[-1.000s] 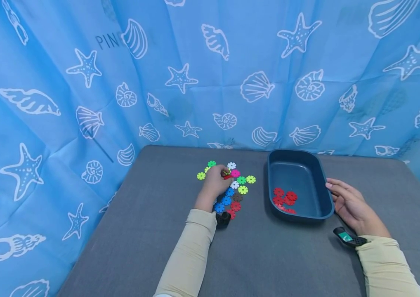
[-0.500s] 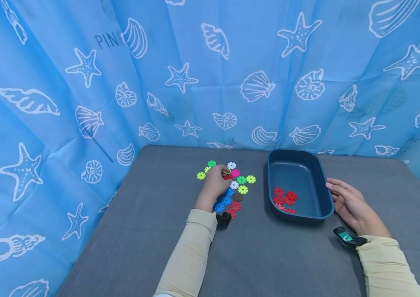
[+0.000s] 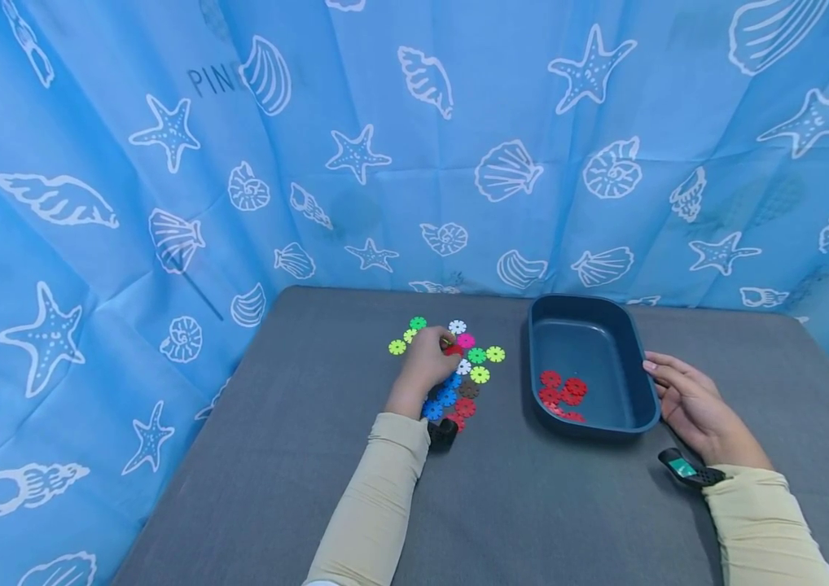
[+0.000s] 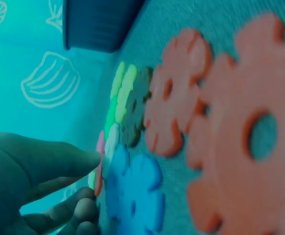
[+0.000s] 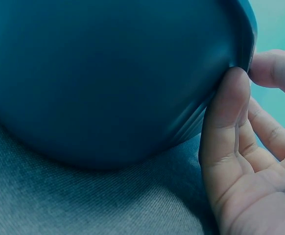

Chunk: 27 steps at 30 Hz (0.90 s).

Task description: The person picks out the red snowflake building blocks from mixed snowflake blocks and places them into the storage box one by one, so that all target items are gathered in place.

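Observation:
In the head view my left hand [image 3: 425, 358] reaches into a cluster of notched plastic flower discs. Between its thumb and fingers it pinches a red disc [image 3: 453, 350]. The left wrist view shows the thumb [image 4: 74, 159] at the edge of a red disc [image 4: 99, 177], beside a blue disc [image 4: 132, 193]; the fingertips are partly hidden. To the right, my right hand [image 3: 696, 407] holds the right edge of a dark blue bin [image 3: 633, 358]. In the right wrist view its thumb [image 5: 230, 98] and a finger meet at the bin's rim.
Several red discs [image 3: 561, 395] lie in the bin's near-left corner. Yellow, green, white, pink, blue and brown discs [image 3: 469, 390] lie about the left hand, with red discs [image 3: 464, 408] nearer. A blue shell-print curtain [image 3: 414, 163] hangs behind the grey cloth-covered table [image 3: 532, 513].
My left hand has shifted very slightly, and the red disc at its fingertips has moved a little. The right hand and the bin have stayed still.

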{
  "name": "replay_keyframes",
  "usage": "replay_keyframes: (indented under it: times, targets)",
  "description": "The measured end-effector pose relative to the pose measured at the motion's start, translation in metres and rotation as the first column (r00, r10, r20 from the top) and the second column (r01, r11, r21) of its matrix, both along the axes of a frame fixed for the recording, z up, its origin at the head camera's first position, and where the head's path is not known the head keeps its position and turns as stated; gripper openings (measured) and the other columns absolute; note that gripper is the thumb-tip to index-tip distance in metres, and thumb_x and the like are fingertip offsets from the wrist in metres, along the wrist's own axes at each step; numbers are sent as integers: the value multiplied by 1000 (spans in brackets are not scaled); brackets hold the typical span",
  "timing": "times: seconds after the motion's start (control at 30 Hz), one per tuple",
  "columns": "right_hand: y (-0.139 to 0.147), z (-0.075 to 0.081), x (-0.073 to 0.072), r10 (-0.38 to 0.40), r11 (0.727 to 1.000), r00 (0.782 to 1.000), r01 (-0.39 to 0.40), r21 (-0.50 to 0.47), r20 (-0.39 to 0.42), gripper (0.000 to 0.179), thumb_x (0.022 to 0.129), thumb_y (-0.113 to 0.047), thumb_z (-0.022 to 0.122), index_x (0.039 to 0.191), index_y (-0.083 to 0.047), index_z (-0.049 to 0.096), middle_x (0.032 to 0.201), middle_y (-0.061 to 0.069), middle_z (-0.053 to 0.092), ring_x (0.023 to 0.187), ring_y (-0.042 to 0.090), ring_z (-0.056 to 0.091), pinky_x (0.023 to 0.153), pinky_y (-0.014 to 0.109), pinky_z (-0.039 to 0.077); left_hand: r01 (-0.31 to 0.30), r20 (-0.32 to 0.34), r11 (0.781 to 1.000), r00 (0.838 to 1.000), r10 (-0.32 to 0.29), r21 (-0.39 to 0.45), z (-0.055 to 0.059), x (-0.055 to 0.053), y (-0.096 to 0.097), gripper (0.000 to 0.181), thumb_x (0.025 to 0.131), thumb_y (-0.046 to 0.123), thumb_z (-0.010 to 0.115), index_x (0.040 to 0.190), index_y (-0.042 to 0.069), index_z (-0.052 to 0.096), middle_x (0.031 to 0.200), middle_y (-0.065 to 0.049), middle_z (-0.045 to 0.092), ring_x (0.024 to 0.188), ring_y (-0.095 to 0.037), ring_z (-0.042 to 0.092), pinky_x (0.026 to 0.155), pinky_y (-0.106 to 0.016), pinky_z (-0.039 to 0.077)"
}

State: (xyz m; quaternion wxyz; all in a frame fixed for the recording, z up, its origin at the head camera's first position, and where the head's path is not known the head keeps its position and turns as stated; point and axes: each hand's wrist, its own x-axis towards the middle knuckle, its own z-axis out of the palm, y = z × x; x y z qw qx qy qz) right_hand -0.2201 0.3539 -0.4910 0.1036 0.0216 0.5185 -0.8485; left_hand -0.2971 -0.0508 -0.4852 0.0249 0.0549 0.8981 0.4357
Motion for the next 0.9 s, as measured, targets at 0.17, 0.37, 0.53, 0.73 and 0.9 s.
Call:
replay_keyframes:
  times: [0.17,0.37,0.53,0.73,0.9]
  targets:
    - [0,0,0,-4,1000,1000,4,9,2,21,111,-14,54,119,-18,73,109,-3,78,94,11,74,77,29,63,11,-14,1000,1000,-11,-10,0,0,3,20,99,10,72,118,4,73,112,-12,72,95,-23,67,83,-39,59]
    - [-1,1,0,-13,1000,1000,13,20,9,20,111,-14,55,118,-19,74,108,-4,78,93,11,75,77,29,63,-9,-22,1000,1000,8,-30,0,1,6,21,98,9,74,118,3,73,112,-13,72,96,-25,67,84,-40,60]
    - [-1,1,0,-13,1000,1000,13,14,7,21,111,-13,55,118,-19,74,108,-3,78,93,11,75,77,30,63,-19,-5,999,1000,19,-43,-1,0,7,24,98,11,74,121,5,73,112,-13,70,95,-23,65,84,-39,59]
    - [-1,0,1,-11,1000,1000,10,11,12,21,111,-13,55,118,-19,74,108,-3,78,93,11,75,77,30,63,-18,19,999,1000,18,-45,1,1,7,27,96,8,72,123,4,73,112,-11,69,96,-23,62,82,-37,57]
    - [-1,-1,0,-12,1000,1000,12,14,4,21,111,-13,54,118,-18,74,108,-3,78,93,11,74,76,30,63,-12,40,999,999,14,-49,3,1,6,28,96,7,71,124,3,73,110,-10,68,93,-22,60,79,-34,54]
